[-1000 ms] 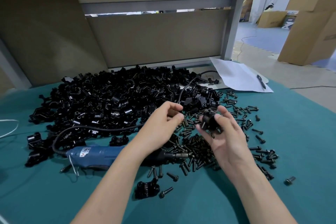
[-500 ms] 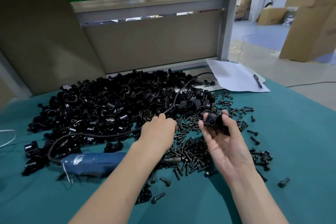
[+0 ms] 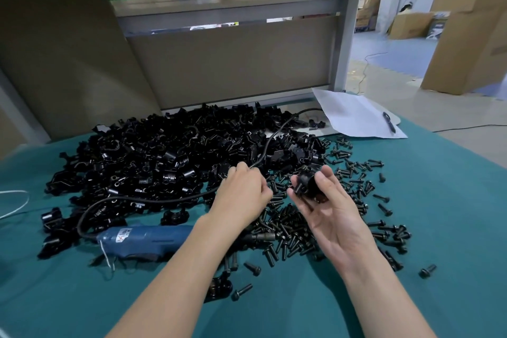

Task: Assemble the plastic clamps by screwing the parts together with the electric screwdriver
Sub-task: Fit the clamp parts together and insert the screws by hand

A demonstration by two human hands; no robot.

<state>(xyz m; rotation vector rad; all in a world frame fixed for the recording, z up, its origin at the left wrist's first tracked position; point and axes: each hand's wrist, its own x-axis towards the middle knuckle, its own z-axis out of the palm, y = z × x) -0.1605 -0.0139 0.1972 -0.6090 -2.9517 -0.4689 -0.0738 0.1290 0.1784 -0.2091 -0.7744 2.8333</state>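
"Black glossy plastic, small and knobbly: that's the clamp (image 3: 311, 185), pinched between thumb and fingers of our right hand (image 3: 329, 208), palm up, just right of centre over the screws (image 3: 288, 230). How will it handle?"

"Light, stiff, a bit slick, we judge — we'd hold its flat sides and keep the hole clear. Our left hand (image 3: 241, 195) curls knuckles-up into the screws; whether it holds one, we cannot tell."

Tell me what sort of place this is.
Probably an assembly bench in a workshop or warehouse: a pile of black plastic clamp parts, loose screws and a blue electric screwdriver, with cardboard boxes behind.
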